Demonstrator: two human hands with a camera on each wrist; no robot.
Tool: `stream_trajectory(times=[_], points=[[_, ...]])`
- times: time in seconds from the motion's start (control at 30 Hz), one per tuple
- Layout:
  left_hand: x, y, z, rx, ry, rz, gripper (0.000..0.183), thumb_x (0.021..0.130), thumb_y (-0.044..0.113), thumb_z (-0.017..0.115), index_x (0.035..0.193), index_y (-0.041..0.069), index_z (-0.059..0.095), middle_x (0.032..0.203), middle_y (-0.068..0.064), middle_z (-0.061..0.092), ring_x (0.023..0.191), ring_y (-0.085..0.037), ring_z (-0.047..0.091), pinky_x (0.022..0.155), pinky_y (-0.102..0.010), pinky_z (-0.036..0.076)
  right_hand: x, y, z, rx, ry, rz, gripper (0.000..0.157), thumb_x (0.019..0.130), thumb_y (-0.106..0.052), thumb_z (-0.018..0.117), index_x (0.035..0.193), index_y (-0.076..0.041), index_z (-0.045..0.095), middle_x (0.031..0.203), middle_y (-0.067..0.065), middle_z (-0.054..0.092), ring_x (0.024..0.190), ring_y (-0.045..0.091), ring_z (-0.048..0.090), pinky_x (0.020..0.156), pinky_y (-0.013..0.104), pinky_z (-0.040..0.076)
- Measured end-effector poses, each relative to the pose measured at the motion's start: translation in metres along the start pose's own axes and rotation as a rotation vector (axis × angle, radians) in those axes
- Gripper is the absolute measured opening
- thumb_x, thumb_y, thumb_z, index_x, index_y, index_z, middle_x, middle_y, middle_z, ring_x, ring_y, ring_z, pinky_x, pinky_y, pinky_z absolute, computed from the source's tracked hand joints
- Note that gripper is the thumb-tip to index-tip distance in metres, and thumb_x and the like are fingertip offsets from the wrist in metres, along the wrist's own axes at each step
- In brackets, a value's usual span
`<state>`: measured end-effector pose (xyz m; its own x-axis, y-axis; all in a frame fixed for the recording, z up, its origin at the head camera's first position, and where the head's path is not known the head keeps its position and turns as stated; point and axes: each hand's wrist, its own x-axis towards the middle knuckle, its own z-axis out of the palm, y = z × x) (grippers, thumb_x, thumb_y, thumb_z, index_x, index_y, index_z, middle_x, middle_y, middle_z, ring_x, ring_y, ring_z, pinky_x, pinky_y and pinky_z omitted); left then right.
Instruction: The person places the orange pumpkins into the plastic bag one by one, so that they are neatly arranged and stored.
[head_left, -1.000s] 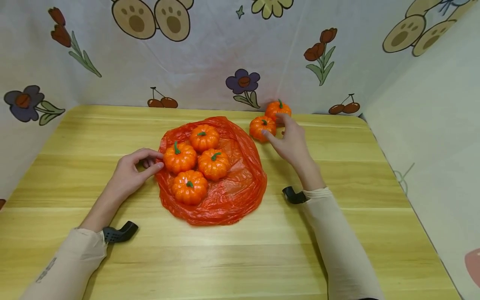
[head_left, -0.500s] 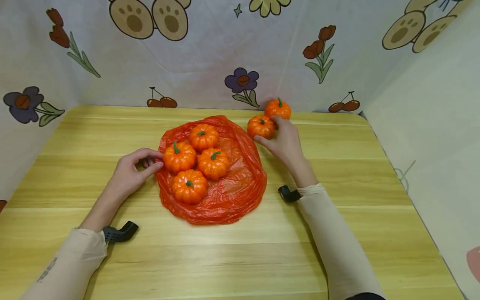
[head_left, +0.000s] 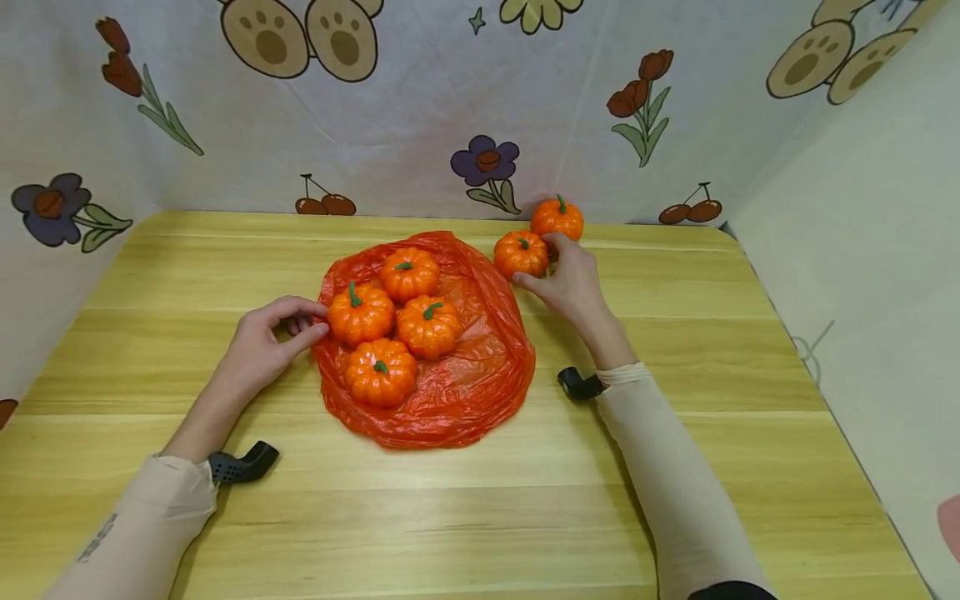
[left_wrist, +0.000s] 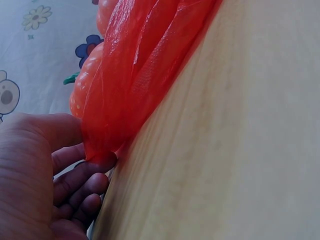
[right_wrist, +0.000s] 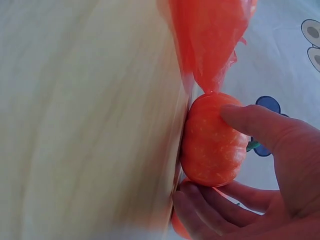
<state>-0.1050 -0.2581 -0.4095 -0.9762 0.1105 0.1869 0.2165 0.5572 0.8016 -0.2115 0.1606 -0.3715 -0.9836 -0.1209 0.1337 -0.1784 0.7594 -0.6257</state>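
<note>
My left hand (head_left: 264, 343) pinches the left rim of a red plastic bag (head_left: 480, 392), its thumb and fingertips on the thin film in the left wrist view. Inside the bag sit several small orange pumpkins with green stems, among them a front pumpkin (head_left: 380, 373) and a back pumpkin (head_left: 409, 275). Just past the bag's right rim, my right hand (head_left: 573, 283) grips another pumpkin (right_wrist: 212, 142), thumb on one side and fingers on the other. Behind that one, one more pumpkin (head_left: 557, 218) stands against the backdrop, partly covered by my fingers.
A pale wooden table (head_left: 450, 525) carries everything. Along its back edge hangs a white cloth (head_left: 390, 142) printed with flowers, cherries and paws. A pale wall (head_left: 870, 250) borders the right side. Each wrist wears a black camera mount (head_left: 243, 463).
My right hand has moved left and closed on the nearer loose pumpkin, which has shifted slightly left toward the bag. The left hand and the pumpkins in the bag stay where they were.
</note>
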Motion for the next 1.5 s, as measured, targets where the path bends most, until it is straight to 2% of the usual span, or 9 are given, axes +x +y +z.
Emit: stream_trajectory(times=[0.43,0.83,1.0,1.27,1.5], points=[[0.0,0.0,0.001,0.006,-0.005,-0.004,0.019,0.099,0.015,0.075,0.117,0.01,0.077,0.1,-0.005,0.067,0.086,-0.013,0.053,0.075,-0.017,0.042,-0.004,0.002,-0.004,0.038,0.026,-0.001,0.07,0.085,-0.026,0.089,0.14,0.002,0.056,0.128,0.021,0.067,0.112,0.036,0.064,0.093,0.045,0.053],[-0.001,-0.002,0.002,0.005,0.001,0.001,0.019,0.099,0.013,0.075,0.117,0.009,0.077,0.1,-0.004,0.067,0.086,-0.013,0.053,0.074,-0.017,0.042,-0.011,-0.01,-0.019,0.128,0.014,0.0,0.07,0.085,-0.025,0.089,0.142,0.0,0.056,0.132,0.018,0.065,0.123,0.031,0.062,0.102,0.048,0.057],[0.0,-0.002,0.001,0.01,0.007,0.008,0.019,0.098,0.013,0.075,0.117,0.009,0.077,0.1,-0.004,0.067,0.086,-0.013,0.053,0.074,-0.017,0.042,-0.02,-0.014,-0.028,0.15,0.001,-0.043,0.069,0.085,-0.025,0.089,0.141,-0.002,0.057,0.132,0.016,0.065,0.123,0.03,0.062,0.102,0.048,0.057],[0.0,-0.003,0.001,0.013,0.009,0.009,0.019,0.098,0.012,0.076,0.117,0.009,0.077,0.099,-0.004,0.067,0.085,-0.013,0.053,0.074,-0.018,0.042,-0.037,-0.01,-0.036,0.098,-0.016,-0.127,0.066,0.084,-0.023,0.09,0.138,-0.001,0.059,0.13,0.017,0.067,0.122,0.032,0.064,0.102,0.05,0.057],[-0.001,0.0,0.0,0.013,0.008,0.013,0.018,0.098,0.013,0.076,0.116,0.009,0.077,0.099,-0.004,0.067,0.085,-0.012,0.053,0.074,-0.017,0.042,-0.052,-0.01,-0.043,0.1,-0.048,-0.201,0.067,0.081,-0.018,0.092,0.137,-0.003,0.06,0.13,0.013,0.068,0.121,0.029,0.065,0.099,0.05,0.058]])
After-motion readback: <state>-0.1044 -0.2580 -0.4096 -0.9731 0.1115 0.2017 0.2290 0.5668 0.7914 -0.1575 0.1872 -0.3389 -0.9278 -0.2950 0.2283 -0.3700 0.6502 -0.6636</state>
